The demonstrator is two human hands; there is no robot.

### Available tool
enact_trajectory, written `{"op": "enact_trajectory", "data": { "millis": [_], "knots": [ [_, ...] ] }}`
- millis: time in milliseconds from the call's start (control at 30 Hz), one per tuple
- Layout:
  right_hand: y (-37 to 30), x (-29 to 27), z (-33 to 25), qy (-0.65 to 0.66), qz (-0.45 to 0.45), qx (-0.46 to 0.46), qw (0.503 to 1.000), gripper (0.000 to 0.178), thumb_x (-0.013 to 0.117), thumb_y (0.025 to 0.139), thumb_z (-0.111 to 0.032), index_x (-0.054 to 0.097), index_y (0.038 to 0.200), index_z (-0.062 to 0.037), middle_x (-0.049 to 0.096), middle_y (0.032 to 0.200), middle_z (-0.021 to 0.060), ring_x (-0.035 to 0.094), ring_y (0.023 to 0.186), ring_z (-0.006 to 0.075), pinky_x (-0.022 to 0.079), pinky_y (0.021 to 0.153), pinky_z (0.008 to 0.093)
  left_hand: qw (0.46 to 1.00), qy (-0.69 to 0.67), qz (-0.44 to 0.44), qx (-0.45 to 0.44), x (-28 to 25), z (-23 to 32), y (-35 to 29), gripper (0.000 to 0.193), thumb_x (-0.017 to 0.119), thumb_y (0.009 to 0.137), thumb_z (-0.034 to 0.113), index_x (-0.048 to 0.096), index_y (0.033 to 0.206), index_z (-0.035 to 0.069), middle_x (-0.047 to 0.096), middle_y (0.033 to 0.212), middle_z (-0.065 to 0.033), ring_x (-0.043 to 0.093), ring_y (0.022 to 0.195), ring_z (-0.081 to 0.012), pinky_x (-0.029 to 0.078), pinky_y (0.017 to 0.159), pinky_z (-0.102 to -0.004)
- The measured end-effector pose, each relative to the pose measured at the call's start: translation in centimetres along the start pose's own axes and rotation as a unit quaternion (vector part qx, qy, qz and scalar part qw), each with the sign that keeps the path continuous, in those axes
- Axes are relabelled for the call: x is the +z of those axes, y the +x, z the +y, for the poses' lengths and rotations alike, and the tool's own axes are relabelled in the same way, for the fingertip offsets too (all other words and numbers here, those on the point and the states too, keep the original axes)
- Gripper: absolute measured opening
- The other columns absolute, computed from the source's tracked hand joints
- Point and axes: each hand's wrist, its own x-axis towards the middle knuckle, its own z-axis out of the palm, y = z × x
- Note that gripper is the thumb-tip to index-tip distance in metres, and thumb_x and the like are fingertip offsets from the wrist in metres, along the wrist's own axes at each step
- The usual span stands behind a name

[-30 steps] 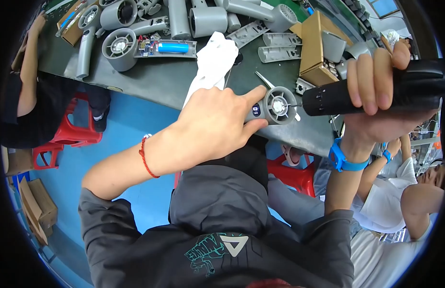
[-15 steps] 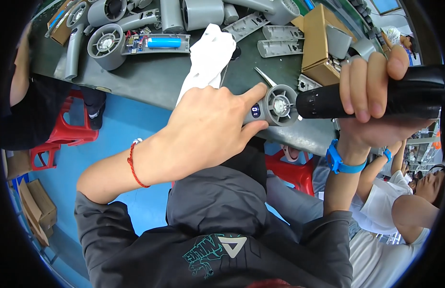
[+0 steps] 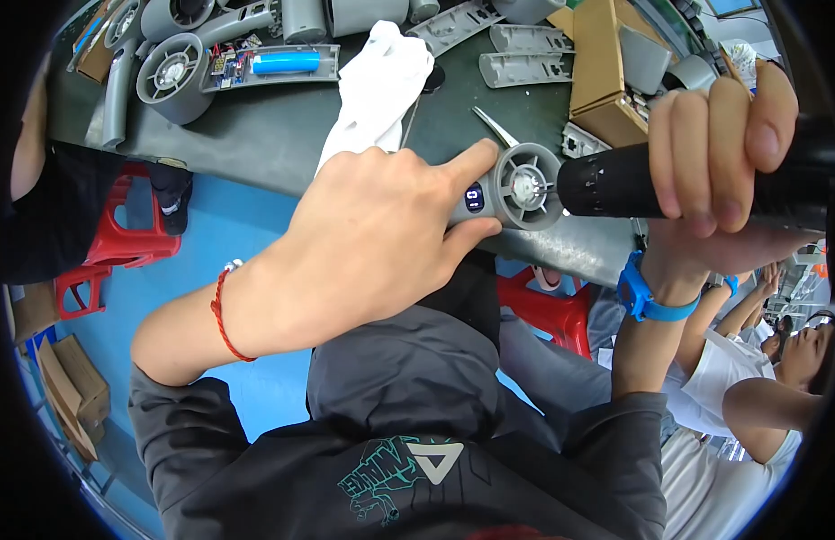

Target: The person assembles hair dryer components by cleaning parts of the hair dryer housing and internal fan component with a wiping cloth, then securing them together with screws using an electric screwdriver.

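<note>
A grey handheld fan (image 3: 499,191) with a round spoked head and a small lit display lies at the table's near edge. My left hand (image 3: 372,225) is closed around its handle, index finger and thumb on either side of the display. In my right hand (image 3: 719,157), fingers wrapped round it, is a black cylindrical electric screwdriver (image 3: 606,184), held level. Its thin bit reaches in over the fan head's rim toward the white hub; whether it touches a screw cannot be made out. Pointed metal tweezers (image 3: 496,127) lie just behind the fan head.
A white cloth (image 3: 377,85) lies beyond my left hand. Farther left rests an opened fan with a blue battery (image 3: 285,62). Grey half-shells (image 3: 525,70) and a cardboard box (image 3: 597,76) of parts stand at the back right. Another person (image 3: 750,360) sits at right.
The view has shifted a little, so the table things sit farther up and left. The display's lit figure looks different. Both hands keep their holds, the screwdriver bit still at the fan head.
</note>
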Motion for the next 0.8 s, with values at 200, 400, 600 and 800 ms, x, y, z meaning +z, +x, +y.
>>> {"op": "enact_trajectory", "data": {
  "millis": [200,400,600,800],
  "knots": [
    [0.0,-0.1,0.0,-0.001,-0.005,-0.012,1.000,0.050,0.064,0.091,-0.054,0.050,0.109,-0.0099,0.053,0.067,-0.0070,0.051,0.054,0.0044,0.044,0.050,0.0164,1.000,-0.005,0.000,-0.002,0.1,0.1,-0.1,0.050,0.069,0.089,0.036,0.057,0.129,0.007,0.060,0.060,-0.0145,0.060,0.058,-0.0360,0.045,0.054,-0.0443],
    [0.1,0.0,0.0,-0.002,-0.011,-0.006,1.000,0.051,0.063,0.091,-0.055,0.051,0.111,-0.0091,0.053,0.067,-0.0067,0.051,0.053,0.0050,0.045,0.050,0.0167,1.000,0.004,0.022,0.013,0.2,0.0,-0.3,0.050,0.069,0.089,0.036,0.057,0.128,0.006,0.059,0.059,-0.0143,0.059,0.057,-0.0359,0.044,0.053,-0.0442],
    [0.0,-0.6,0.0,0.054,-0.002,-0.019,0.998,0.050,0.061,0.093,-0.053,0.052,0.111,-0.0078,0.053,0.066,-0.0059,0.051,0.052,0.0055,0.045,0.050,0.0175,1.000,-0.001,0.027,0.009,0.2,0.0,-0.2,0.049,0.069,0.089,0.035,0.057,0.128,0.008,0.059,0.058,-0.0150,0.059,0.057,-0.0373,0.044,0.053,-0.0451],
    [-0.2,-0.8,-1.2,0.126,0.010,-0.072,0.989,0.048,0.059,0.095,-0.051,0.053,0.112,-0.0061,0.053,0.064,-0.0046,0.051,0.051,0.0062,0.044,0.050,0.0187,0.997,-0.027,-0.063,-0.030,-0.7,-0.1,0.5,0.053,0.066,0.090,0.042,0.054,0.129,0.008,0.060,0.059,-0.0172,0.062,0.060,-0.0388,0.047,0.057,-0.0449]
  ]
}}
